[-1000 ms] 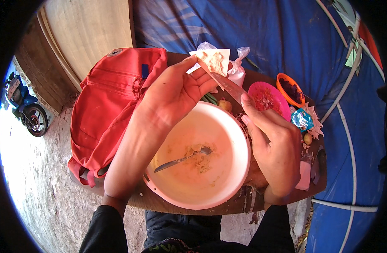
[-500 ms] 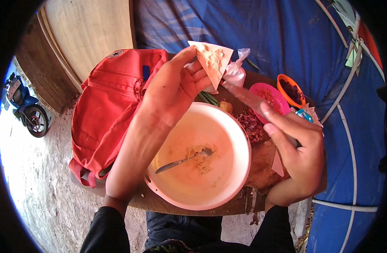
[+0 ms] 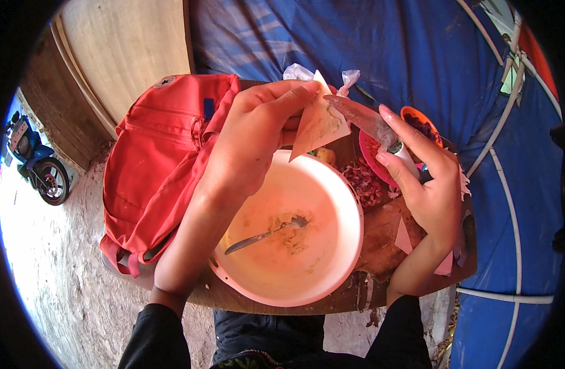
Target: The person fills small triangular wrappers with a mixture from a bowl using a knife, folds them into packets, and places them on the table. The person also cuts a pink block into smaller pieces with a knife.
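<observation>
Pinched between the thumb and fingers of my left hand point(image 3: 248, 126) is a thin, pale triangular sheet point(image 3: 324, 128), tilted on edge, with a smear of paste on its face. My right hand point(image 3: 433, 190) grips a knife point(image 3: 359, 117) by its light handle. The blade's tip is at the sheet's upper right edge; whether it touches I cannot tell. Below both hands is a large white bowl point(image 3: 354, 215) with paste residue on its bottom. A metal spoon point(image 3: 258, 238) lies inside it.
Right of the bowl are chopped purplish pieces point(image 3: 365, 181), a brown board point(image 3: 381, 240) with another pale triangle point(image 3: 403, 236), a pink plate point(image 3: 370, 150) and an orange bowl point(image 3: 439, 138). A red backpack point(image 3: 159, 166) lies left. Behind hangs a blue tarp point(image 3: 405, 49).
My left hand has turned over, tipping the sheet from flat to slanted and lower. My right hand has moved slightly up, with the blade now higher beside the sheet.
</observation>
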Demonstrator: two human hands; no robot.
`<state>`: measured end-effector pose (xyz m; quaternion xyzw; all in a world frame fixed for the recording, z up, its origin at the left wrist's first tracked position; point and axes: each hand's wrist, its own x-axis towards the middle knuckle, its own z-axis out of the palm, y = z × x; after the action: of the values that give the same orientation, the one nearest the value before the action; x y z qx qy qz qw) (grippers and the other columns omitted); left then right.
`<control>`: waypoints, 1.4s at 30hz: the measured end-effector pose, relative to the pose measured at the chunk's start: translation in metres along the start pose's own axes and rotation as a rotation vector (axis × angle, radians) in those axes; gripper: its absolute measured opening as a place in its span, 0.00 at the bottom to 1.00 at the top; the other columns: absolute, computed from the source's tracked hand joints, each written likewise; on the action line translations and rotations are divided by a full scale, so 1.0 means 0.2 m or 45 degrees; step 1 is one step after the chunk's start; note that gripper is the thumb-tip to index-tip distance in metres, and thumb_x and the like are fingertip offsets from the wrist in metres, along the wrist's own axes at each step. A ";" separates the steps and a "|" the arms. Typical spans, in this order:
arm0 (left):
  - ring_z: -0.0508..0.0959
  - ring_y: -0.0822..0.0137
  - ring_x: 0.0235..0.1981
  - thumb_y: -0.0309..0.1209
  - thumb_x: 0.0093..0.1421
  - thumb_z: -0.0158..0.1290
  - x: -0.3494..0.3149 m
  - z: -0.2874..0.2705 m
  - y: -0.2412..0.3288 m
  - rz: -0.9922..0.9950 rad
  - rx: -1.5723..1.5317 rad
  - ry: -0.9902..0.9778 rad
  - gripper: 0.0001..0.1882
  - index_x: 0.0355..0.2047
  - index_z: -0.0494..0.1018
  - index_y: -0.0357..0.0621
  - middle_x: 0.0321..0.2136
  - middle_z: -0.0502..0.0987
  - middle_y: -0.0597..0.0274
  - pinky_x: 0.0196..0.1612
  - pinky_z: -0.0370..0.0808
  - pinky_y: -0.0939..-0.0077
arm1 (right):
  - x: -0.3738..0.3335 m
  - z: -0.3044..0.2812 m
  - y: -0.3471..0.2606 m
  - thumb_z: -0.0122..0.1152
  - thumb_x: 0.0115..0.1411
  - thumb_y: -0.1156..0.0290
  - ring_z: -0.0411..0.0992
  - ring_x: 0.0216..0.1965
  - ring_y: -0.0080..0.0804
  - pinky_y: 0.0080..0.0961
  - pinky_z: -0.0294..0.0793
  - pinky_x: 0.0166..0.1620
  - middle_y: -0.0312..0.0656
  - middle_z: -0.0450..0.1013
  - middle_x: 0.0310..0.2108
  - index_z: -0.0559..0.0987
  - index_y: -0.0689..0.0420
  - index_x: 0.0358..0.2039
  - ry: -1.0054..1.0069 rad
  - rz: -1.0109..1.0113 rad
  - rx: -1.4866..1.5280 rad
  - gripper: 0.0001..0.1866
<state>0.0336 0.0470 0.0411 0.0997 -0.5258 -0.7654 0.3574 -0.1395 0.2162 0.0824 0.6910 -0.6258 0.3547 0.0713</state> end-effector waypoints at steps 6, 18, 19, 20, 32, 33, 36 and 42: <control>0.85 0.72 0.36 0.35 0.71 0.53 0.00 0.00 0.00 0.008 0.024 -0.122 0.14 0.46 0.80 0.37 0.38 0.85 0.59 0.41 0.81 0.78 | 0.01 -0.02 0.06 0.65 0.55 0.86 0.79 0.38 0.37 0.28 0.76 0.45 0.48 0.81 0.43 0.82 0.60 0.53 0.079 -0.083 0.032 0.23; 0.83 0.78 0.35 0.36 0.71 0.52 -0.02 0.02 0.04 -0.105 0.150 -0.184 0.15 0.46 0.80 0.37 0.36 0.84 0.64 0.41 0.78 0.83 | 0.02 -0.03 0.09 0.64 0.55 0.87 0.77 0.35 0.37 0.27 0.75 0.43 0.47 0.79 0.36 0.84 0.59 0.51 0.147 -0.082 -0.023 0.22; 0.83 0.77 0.36 0.35 0.71 0.52 -0.02 0.02 0.04 -0.117 0.138 -0.194 0.15 0.48 0.80 0.36 0.37 0.85 0.63 0.42 0.78 0.83 | 0.01 -0.03 0.08 0.64 0.55 0.87 0.77 0.35 0.37 0.27 0.75 0.43 0.47 0.79 0.36 0.84 0.59 0.52 0.147 -0.082 -0.027 0.22; 0.84 0.76 0.36 0.33 0.70 0.53 -0.03 0.02 0.05 -0.129 0.125 -0.205 0.15 0.49 0.80 0.36 0.37 0.85 0.62 0.43 0.79 0.82 | 0.01 -0.03 0.08 0.64 0.55 0.87 0.77 0.35 0.36 0.27 0.75 0.43 0.47 0.79 0.36 0.83 0.59 0.52 0.140 -0.085 -0.042 0.23; 0.84 0.72 0.38 0.22 0.67 0.54 -0.03 -0.01 0.06 -0.113 0.156 -0.262 0.16 0.53 0.78 0.31 0.40 0.85 0.57 0.46 0.80 0.78 | 0.02 -0.03 0.09 0.62 0.57 0.87 0.75 0.34 0.33 0.26 0.74 0.42 0.46 0.79 0.35 0.83 0.58 0.54 0.123 -0.033 -0.016 0.23; 0.84 0.72 0.39 0.22 0.66 0.54 -0.03 -0.02 0.06 -0.105 0.161 -0.267 0.16 0.53 0.78 0.30 0.40 0.84 0.57 0.47 0.80 0.78 | 0.02 -0.03 0.09 0.62 0.58 0.86 0.76 0.40 0.33 0.26 0.73 0.47 0.47 0.79 0.40 0.82 0.61 0.54 0.089 -0.003 -0.009 0.22; 0.84 0.72 0.39 0.22 0.66 0.54 -0.03 -0.03 0.07 -0.096 0.209 -0.339 0.16 0.53 0.78 0.29 0.41 0.84 0.56 0.47 0.80 0.78 | 0.01 -0.05 0.09 0.60 0.61 0.85 0.77 0.53 0.32 0.26 0.71 0.58 0.49 0.80 0.52 0.79 0.66 0.55 0.022 0.054 -0.016 0.21; 0.83 0.73 0.40 0.21 0.66 0.53 -0.03 -0.05 0.08 -0.091 0.336 -0.348 0.16 0.53 0.78 0.29 0.40 0.84 0.57 0.47 0.79 0.77 | 0.01 -0.03 0.09 0.60 0.62 0.84 0.76 0.46 0.32 0.27 0.72 0.54 0.49 0.79 0.47 0.79 0.63 0.57 0.059 0.032 -0.026 0.22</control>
<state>0.0503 0.0404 0.0493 0.0596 -0.6614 -0.7084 0.2390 -0.1589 0.2134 0.0822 0.6740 -0.6362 0.3650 0.0885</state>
